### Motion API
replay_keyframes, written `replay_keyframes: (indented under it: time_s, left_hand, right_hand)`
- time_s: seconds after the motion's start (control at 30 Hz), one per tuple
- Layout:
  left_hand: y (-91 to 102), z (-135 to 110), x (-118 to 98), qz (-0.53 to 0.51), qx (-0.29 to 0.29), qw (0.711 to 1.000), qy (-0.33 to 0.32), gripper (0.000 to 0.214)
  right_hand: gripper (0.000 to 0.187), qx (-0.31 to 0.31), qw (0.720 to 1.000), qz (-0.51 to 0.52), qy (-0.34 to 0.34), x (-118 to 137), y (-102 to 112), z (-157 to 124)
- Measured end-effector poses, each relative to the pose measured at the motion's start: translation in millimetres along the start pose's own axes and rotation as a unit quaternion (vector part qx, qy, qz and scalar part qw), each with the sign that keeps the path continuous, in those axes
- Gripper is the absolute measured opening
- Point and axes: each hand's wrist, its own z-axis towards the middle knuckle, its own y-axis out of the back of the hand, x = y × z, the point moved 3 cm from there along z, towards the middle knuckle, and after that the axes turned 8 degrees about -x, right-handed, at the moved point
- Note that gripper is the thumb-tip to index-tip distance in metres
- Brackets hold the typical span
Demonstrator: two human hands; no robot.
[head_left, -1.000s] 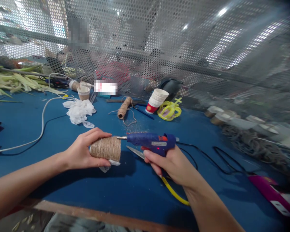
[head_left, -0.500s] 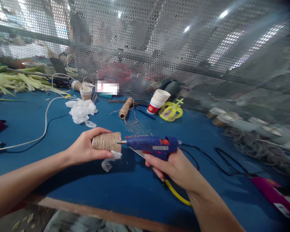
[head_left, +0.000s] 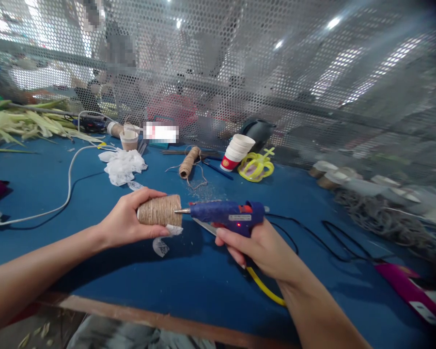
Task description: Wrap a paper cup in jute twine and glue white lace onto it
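My left hand (head_left: pixel 134 218) is closed around a twine-wrapped cup (head_left: pixel 162 210) lying on its side above the table. A strip of white lace (head_left: pixel 163 244) hangs from the cup's lower edge near my thumb. My right hand (head_left: pixel 252 245) grips a blue hot glue gun (head_left: pixel 221 215), its small red light lit. The metal nozzle points left and meets the twine near the cup's right end; whether it presses on it I cannot tell. Scissors (head_left: pixel 271 288) with a yellow handle are also in my right hand, a blade showing under the gun.
On the blue table (head_left: pixel 131 286) lie white lace (head_left: pixel 123 167), a twine roll (head_left: pixel 189 162), stacked paper cups (head_left: pixel 237 152) and a yellow crown-shaped piece (head_left: pixel 255 167). A purple power strip (head_left: pixel 409 291) sits at right with the gun's black cord. Perforated metal (head_left: pixel 210 63) stands behind.
Both hands, the cup and the glue gun appear very slightly higher in view. The nozzle stays at the cup's right end, and both grips are the same.
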Motion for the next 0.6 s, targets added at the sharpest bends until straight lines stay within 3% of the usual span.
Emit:
replay_keyframes:
  time_s: [0.33, 0.6]
  left_hand:
    - [-0.9, -5.1, -6.8, 0.074, -0.014, 0.986, -0.148, 0.057]
    - [1.3, -6.7, -7.6, 0.053, -0.027, 0.985, -0.163, 0.058]
  right_hand:
    - [0.022, -0.020, 0.999, 0.031, -0.015, -2.8, -0.7, 4.8]
    - [0.025, -0.042, 0.997, 0.055, -0.027, -10.9, 4.4, 11.3]
